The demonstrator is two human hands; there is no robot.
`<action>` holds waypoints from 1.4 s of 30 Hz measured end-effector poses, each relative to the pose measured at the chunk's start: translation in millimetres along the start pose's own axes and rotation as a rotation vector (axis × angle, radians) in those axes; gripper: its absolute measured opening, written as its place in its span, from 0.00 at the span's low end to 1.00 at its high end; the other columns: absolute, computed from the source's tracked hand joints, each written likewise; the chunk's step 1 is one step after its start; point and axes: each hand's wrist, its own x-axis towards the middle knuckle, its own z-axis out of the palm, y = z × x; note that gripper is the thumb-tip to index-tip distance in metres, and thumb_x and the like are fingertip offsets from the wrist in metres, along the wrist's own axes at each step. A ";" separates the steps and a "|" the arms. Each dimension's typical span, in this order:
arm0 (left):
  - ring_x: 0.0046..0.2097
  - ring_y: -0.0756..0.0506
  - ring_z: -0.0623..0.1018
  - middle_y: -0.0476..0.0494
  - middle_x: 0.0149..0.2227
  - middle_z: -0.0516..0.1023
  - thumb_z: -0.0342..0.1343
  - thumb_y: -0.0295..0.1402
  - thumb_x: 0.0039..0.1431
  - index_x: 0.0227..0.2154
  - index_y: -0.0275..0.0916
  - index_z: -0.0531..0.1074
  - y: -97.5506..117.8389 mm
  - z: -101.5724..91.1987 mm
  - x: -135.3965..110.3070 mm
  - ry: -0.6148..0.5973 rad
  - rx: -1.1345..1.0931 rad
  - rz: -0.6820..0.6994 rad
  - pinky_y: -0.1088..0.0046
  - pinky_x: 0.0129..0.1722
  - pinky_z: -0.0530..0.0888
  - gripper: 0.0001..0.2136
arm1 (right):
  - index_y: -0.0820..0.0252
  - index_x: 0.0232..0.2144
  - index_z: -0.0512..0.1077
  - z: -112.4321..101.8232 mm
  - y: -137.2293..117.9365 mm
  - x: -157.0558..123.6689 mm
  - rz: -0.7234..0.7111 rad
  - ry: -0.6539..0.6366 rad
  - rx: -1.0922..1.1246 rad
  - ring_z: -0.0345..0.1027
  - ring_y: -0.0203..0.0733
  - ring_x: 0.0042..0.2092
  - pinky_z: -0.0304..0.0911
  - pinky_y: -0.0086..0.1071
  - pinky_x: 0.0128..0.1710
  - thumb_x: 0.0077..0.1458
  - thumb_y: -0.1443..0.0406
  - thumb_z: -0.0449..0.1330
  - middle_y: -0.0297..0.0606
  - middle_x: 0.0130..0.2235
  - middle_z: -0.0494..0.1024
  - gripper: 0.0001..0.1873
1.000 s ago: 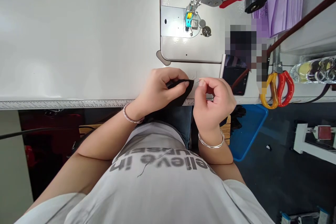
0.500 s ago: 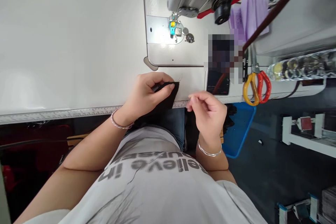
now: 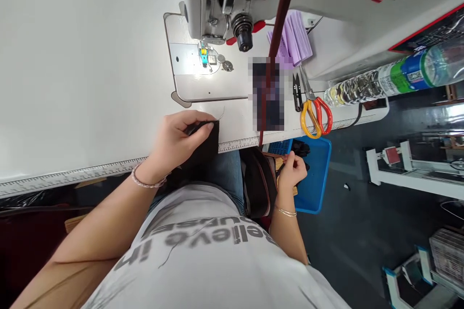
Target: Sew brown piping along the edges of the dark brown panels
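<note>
My left hand [image 3: 172,142] pinches the upper edge of a piece of black cloth [image 3: 208,144] between thumb and fingers. The cloth hangs over the front edge of the white table, and a thin loose thread sticks up from its corner. My right hand [image 3: 293,172] is off the table, above a blue bin [image 3: 324,174], its fingers curled in a pinch. Whatever may be between those fingertips is too small to make out. Behind the cloth lies the sewing machine's bed plate [image 3: 195,88], its presser foot [image 3: 204,58] carrying blue and yellow parts.
A phone [image 3: 268,113] with a blurred screen lies to the right. Beyond it are black thread snips [image 3: 297,94], scissors [image 3: 316,113] with yellow and red handles, purple packets [image 3: 297,41] and a plastic bottle [image 3: 391,79]. A measuring tape [image 3: 239,144] runs along the table edge.
My right hand has moved from beside the cloth, down and right past the table edge to above the bin. My left hand keeps its hold. The whole view has swung rightward.
</note>
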 end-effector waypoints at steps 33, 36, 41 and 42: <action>0.30 0.50 0.75 0.46 0.30 0.80 0.57 0.33 0.56 0.30 0.37 0.78 -6.7 -6.2 1.2 -0.088 -0.104 0.062 0.75 0.30 0.70 0.06 | 0.60 0.23 0.70 26.5 -160.1 -9.0 -0.446 -0.077 0.319 0.63 0.34 0.21 0.62 0.29 0.26 0.62 0.56 0.56 0.28 0.18 0.66 0.18; 0.30 0.50 0.76 0.46 0.30 0.80 0.56 0.33 0.56 0.31 0.37 0.77 -6.8 -6.3 0.9 -0.094 -0.086 0.066 0.75 0.31 0.70 0.06 | 0.60 0.25 0.71 10.7 -120.1 14.2 -0.385 0.164 0.226 0.66 0.37 0.21 0.67 0.33 0.29 0.62 0.55 0.55 0.30 0.17 0.67 0.18; 0.32 0.50 0.77 0.47 0.31 0.81 0.56 0.32 0.57 0.33 0.39 0.77 -7.1 -6.1 -0.1 -0.094 -0.046 0.079 0.75 0.34 0.73 0.06 | 0.71 0.47 0.73 -28.7 -30.9 54.7 0.006 0.148 -0.320 0.75 0.55 0.41 0.68 0.48 0.46 0.58 0.58 0.56 0.52 0.36 0.79 0.22; 0.32 0.50 0.77 0.48 0.31 0.81 0.56 0.32 0.57 0.33 0.39 0.77 -7.0 -6.0 -0.3 -0.093 -0.043 0.085 0.75 0.35 0.73 0.06 | 0.75 0.55 0.67 -34.9 -18.7 57.4 0.084 0.063 -0.423 0.73 0.61 0.48 0.67 0.50 0.49 0.53 0.58 0.61 0.61 0.45 0.77 0.31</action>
